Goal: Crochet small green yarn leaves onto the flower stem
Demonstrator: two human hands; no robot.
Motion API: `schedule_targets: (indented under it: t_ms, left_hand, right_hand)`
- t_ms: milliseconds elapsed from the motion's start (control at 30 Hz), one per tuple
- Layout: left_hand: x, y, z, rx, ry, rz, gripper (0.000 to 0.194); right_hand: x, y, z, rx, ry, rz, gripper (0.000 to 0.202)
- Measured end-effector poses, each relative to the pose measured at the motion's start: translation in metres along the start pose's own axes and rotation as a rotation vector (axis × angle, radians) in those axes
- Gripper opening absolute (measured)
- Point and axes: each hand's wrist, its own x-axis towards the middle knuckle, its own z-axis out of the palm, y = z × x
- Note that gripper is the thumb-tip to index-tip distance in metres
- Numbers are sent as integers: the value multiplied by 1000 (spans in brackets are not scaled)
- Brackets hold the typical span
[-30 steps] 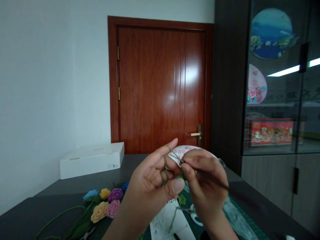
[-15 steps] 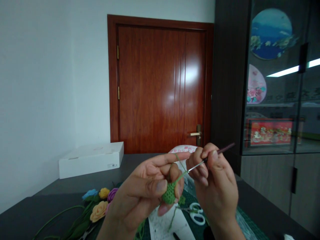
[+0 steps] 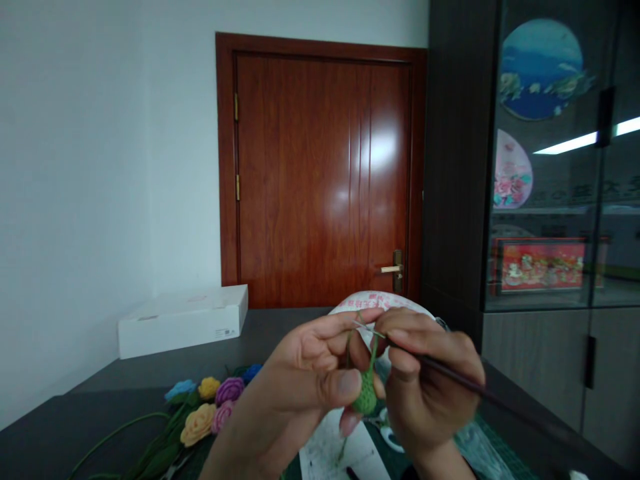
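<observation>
My left hand point(image 3: 315, 373) pinches a small green crocheted piece point(image 3: 366, 395) between thumb and fingers, its index finger stretched out toward the right. A strand of green yarn point(image 3: 373, 353) rises from the piece to the tip of a crochet hook point(image 3: 450, 372). My right hand point(image 3: 435, 373) grips that hook by its dark handle, which points down to the right; the thin metal tip lies beside my left index fingertip. Below the hands are white-handled scissors point(image 3: 389, 437), partly hidden, and a white sheet point(image 3: 340, 450) with dark marks.
Crocheted flowers point(image 3: 199, 424) in several colours lie at the left with green stems. A white box point(image 3: 185, 321) stands at the back left of the dark table point(image 3: 280, 323). Behind my hands is a white bag point(image 3: 385, 301) with pink print. A green cutting mat point(image 3: 505, 443) is at the right.
My right hand has turned, so the hook's handle now points down-right instead of up-right. The hook tip has moved up near my left index finger. The green piece has shifted slightly right.
</observation>
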Motion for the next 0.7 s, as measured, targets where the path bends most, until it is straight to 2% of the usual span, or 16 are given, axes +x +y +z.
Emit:
schedule_targets:
  t_ms: [67,133,267,367,433,500,567,633,700]
  left_hand:
    - [0,6,-4,-45,-57,-34,56]
    - [-2,11,-7,-54,-76,-25,56]
    - [-4,13,-9,-40,-91,-7,57]
    - [-5,9,-5,102,28,48,64]
    - [-6,4,-3,235,145,111,69]
    - [-5,-2,0,335,228,184,69]
    - [-4,-7,2,376,269,258,66]
    - [-3,-9,4,309,249,259,63]
    - [-2,-7,5,178,153,121,58]
  right_hand:
    - [6,-3,4,220,91,205,6]
    - [13,-6,5,404,98,377,12]
    - [21,-6,5,624,-7,646,25]
    - [20,-2,8,622,-77,719,27]
    - [16,0,9,465,-95,592,17]
    - [10,2,6,167,-119,312,9]
    - [5,3,0,-128,-144,27,22]
    - [0,5,-5,-259,-157,-149,32]
    - [-2,5,-7,-219,-121,-195,30]
